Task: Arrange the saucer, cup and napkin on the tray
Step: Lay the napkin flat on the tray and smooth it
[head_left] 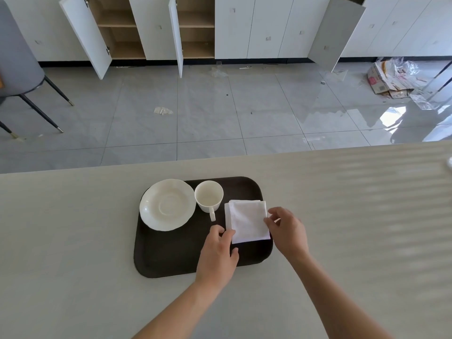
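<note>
A dark brown tray (171,255) lies on the pale table. On its left part rests a white saucer (167,204), overhanging the tray's left rim a little. Right beside the saucer stands an empty white cup (209,195), upright, handle pointing toward me. A folded white napkin (247,220) lies flat on the tray's right part. My left hand (218,253) pinches the napkin's near left corner. The fingertips of my right hand (287,230) hold its right edge.
The table (73,241) ends at a far edge just beyond the tray. Past it is grey tiled floor, a grey chair (19,57) at the left, white cabinets with open doors, and cardboard with plastic wrap (391,79) at the far right.
</note>
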